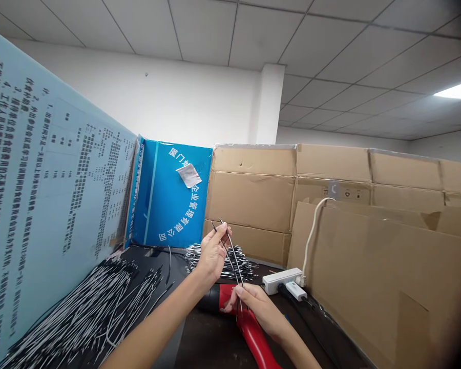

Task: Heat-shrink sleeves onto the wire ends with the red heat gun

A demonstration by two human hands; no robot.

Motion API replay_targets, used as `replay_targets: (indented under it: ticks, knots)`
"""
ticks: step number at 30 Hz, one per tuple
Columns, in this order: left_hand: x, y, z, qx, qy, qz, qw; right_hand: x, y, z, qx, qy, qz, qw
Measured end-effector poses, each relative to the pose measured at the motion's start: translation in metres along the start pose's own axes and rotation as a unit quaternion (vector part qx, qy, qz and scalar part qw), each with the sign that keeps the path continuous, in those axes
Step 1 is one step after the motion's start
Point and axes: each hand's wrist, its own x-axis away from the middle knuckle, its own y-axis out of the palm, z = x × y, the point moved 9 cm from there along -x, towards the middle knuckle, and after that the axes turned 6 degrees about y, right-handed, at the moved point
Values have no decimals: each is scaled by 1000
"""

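My left hand [212, 254] is raised and pinches thin black-sheathed wires [230, 254] between thumb and fingers. The same wires run down and to the right into my right hand [258, 309], whose fingers close on their lower ends. Just below my hands, a red heat gun [254, 334] lies on the dark bench with its black rear end [209, 299] partly hidden by my forearm and right hand. A heap of black-and-white wires [218, 262] lies behind my left hand, and a larger heap [80, 312] spreads across the bench at the left.
A white power strip [281, 280] with a plugged-in adapter sits on the bench at the right, its white cable rising along cardboard sheets [369, 266]. A printed light-blue board [54, 164] and a blue board [169, 195] stand along the back left.
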Motion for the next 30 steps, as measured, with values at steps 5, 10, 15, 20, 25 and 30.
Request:
replay_targets:
  ticks: [5,10,15,20,25,30]
  knots:
    - [5,5,-6,-35,-58,-33,997,0,-6,-1,-15,2,27,1000]
    - [8,7,-9,-88,-51,-74,992,0,-11,-1,-30,16,33,999]
    - [16,4,-34,-210,-80,-132,965,0,-13,3,-30,23,41,998]
    - [19,7,-35,-244,-50,-151,957,0,-24,3,39,31,61,997]
    - [27,15,-41,-288,-71,-212,931,19,-85,-29,33,-70,300,951]
    - [52,19,-72,-319,-154,-301,885,35,-111,-41,-39,-111,377,919]
